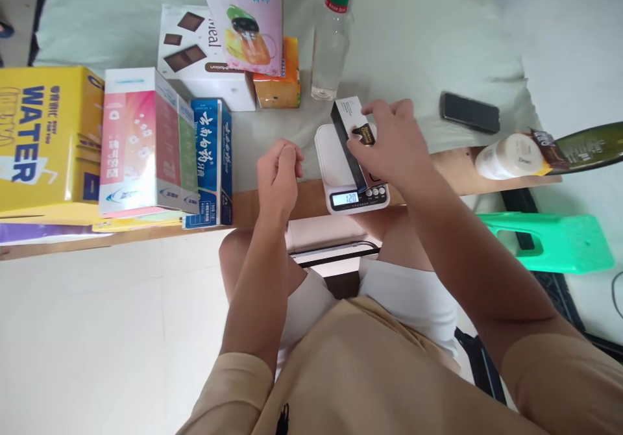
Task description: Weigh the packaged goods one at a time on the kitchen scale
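A white digital kitchen scale (325, 156) stands at the table's front edge, its lit display reading what looks like 120. Across its platform lies a long black-and-white box (348, 108) with a dark label. My right hand (395, 139) is over the box, thumb on its near part and fingers curled toward the far end, gripping it. To the left of the scale my left hand (278, 174) rests by the table edge, curled into a loose fist with nothing visible in it. Behind the scale stands a clear bottle (333, 52) with a green and red label.
At left stand a yellow WATER box (39, 136), a pink-and-white box (131, 143), a blue toothpaste box (207, 136), a white Meal box (180, 45), an orange box (282, 87) and a pink glass-cup box (248, 13). Rightward are a phone (470, 111), a white jar (509, 158) and a green stool (574, 243).
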Demonstrator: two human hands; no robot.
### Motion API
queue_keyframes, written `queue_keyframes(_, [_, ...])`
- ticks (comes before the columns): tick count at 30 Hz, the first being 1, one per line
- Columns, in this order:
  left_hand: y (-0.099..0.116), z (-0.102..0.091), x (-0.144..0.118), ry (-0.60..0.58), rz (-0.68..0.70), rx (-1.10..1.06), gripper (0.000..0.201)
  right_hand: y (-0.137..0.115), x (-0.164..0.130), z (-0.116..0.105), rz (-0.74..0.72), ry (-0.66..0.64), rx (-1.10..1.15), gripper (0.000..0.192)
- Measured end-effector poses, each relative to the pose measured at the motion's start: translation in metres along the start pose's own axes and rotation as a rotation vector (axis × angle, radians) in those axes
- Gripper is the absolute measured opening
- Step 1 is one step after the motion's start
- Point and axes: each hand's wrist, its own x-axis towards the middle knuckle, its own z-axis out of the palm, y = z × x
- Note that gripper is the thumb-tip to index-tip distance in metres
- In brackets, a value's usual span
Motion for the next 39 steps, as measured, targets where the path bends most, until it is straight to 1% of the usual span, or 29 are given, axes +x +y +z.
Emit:
queue_keyframes(2, [-0.001, 0.0, 0.001, -0.006, 0.01, -0.012, 0.033, -0.005, 0.004, -0.001, 0.021, -0.054, -0.078, 0.06])
queue_keyframes(5, [0.0, 0.001, 0.001, -0.009, 0.025, -0.019, 0.031, -0.009, 0.008, -0.002, 0.023, -0.121, -0.094, 0.06])
queue_keyframes(8, [-0.001, 0.002, 0.002, -0.011, 0.039, -0.007, 0.035, -0.01, 0.011, -0.002, 0.019, -0.169, -0.132, 0.059])
queue_keyframes(10, [-0.002, 0.004, 0.002, -0.018, 0.041, 0.015, 0.037, -0.008, 0.011, -0.004, -0.004, -0.182, -0.14, 0.056])
queue_keyframes(12, [-0.004, 0.004, 0.001, -0.022, 0.043, 0.045, 0.036, 0.002, 0.009, -0.009, -0.027, -0.177, -0.093, 0.053])
queue_keyframes(14, [-0.006, 0.004, 0.0, -0.024, 0.056, 0.079, 0.035, 0.023, 0.003, -0.017, -0.009, -0.126, -0.032, 0.052])
queue_keyframes(15, [-0.007, 0.003, 0.0, -0.024, 0.062, 0.093, 0.034, 0.039, 0.0, -0.021, 0.018, -0.077, -0.012, 0.054])
queue_keyframes(18, [-0.009, 0.002, -0.001, -0.021, 0.061, 0.118, 0.034, 0.094, -0.012, -0.032, 0.129, 0.113, -0.035, 0.056])
queue_keyframes(19, [-0.009, 0.003, 0.0, -0.018, 0.057, 0.12, 0.035, 0.114, -0.016, -0.034, 0.174, 0.154, -0.066, 0.057])
queue_keyframes(21, [-0.008, 0.005, 0.0, -0.027, 0.051, 0.123, 0.037, 0.15, -0.021, -0.034, 0.259, 0.185, -0.125, 0.058])
queue_keyframes(23, [-0.006, 0.009, 0.0, -0.046, 0.064, 0.131, 0.041, 0.179, -0.025, -0.029, 0.307, 0.196, -0.156, 0.055])
queue_keyframes(24, [-0.005, 0.012, 0.0, -0.056, 0.071, 0.137, 0.043, 0.19, -0.026, -0.025, 0.317, 0.208, -0.16, 0.052])
queue_keyframes(26, [-0.004, 0.016, 0.0, -0.073, 0.084, 0.149, 0.047, 0.204, -0.026, -0.017, 0.326, 0.238, -0.153, 0.052])
queue_keyframes(29, [-0.007, 0.02, 0.0, -0.088, 0.089, 0.169, 0.049, 0.209, -0.024, -0.01, 0.356, 0.241, -0.154, 0.054])
queue_keyframes(33, [-0.015, 0.02, -0.002, -0.073, 0.1, 0.204, 0.042, 0.204, -0.016, -0.01, 0.382, 0.181, -0.188, 0.039])
queue_keyframes(36, [-0.018, 0.018, -0.003, -0.082, 0.099, 0.227, 0.035, 0.204, -0.011, -0.011, 0.354, 0.186, -0.212, 0.037])
queue_keyframes(39, [-0.019, 0.016, -0.004, -0.105, 0.089, 0.225, 0.031, 0.205, -0.013, -0.007, 0.284, 0.233, -0.217, 0.038])
